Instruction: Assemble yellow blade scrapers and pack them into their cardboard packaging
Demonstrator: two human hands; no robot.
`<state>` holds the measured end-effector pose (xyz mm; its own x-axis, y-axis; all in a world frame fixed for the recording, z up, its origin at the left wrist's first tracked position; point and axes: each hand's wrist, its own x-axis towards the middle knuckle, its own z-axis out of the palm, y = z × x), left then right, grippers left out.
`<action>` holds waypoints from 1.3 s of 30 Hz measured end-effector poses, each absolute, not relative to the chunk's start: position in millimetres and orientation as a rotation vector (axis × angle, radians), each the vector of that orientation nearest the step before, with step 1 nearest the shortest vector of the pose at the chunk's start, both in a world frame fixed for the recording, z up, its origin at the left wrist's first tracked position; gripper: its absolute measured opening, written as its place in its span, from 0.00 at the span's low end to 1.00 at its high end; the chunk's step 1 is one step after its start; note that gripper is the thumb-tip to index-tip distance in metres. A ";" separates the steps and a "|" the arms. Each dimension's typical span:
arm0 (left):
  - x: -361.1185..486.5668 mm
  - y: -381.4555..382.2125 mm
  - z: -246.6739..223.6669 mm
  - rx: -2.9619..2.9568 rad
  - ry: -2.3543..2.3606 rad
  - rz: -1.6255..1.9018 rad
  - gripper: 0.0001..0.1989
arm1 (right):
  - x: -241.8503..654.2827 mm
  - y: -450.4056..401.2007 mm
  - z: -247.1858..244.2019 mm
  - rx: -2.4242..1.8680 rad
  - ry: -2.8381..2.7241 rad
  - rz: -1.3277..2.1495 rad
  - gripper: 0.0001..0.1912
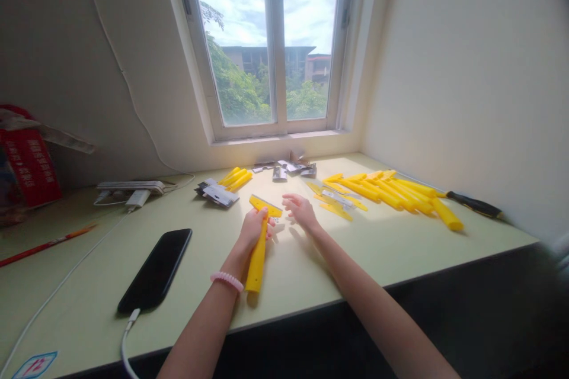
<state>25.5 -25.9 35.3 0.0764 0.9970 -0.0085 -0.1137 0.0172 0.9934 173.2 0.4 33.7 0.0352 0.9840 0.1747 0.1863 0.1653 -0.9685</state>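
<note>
A yellow scraper-like tool (256, 266) with a wide flat head is held in my left hand (255, 226), its handle pointing down toward the table's front edge. Just right of the tool's head, my right hand (299, 211) hovers with fingers apart, holding nothing visible. Beyond it on the right lie flat yellow pieces (335, 208) with a light packet among them. Long yellow handles (391, 192) are piled further right. At the back left, several yellow handles (237, 179) rest beside grey-and-white packets (219, 194).
A black phone (156, 269) on a white cable lies at the left, below a power strip (131, 188). More packets (297, 167) sit under the window. A black-handled screwdriver (475, 205) lies at the right; a red pencil (47, 244) is far left.
</note>
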 end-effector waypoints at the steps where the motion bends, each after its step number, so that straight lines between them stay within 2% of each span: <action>1: 24.3 -25.2 36.4 1.115 1.106 1.237 0.08 | 176.6 2.2 32.8 -1.320 -1.414 0.843 0.14; 5: 21.1 -23.6 38.7 1.007 1.144 1.356 0.07 | 183.8 3.5 27.8 -1.488 -1.666 0.465 0.12; 9: 21.3 -23.8 38.5 1.018 1.158 1.346 0.07 | 172.1 -4.1 24.5 -1.353 -1.934 0.298 0.10; 39: 24.8 -23.7 37.9 1.017 1.181 1.260 0.03 | 169.4 -3.3 18.6 -1.335 -2.059 0.368 0.03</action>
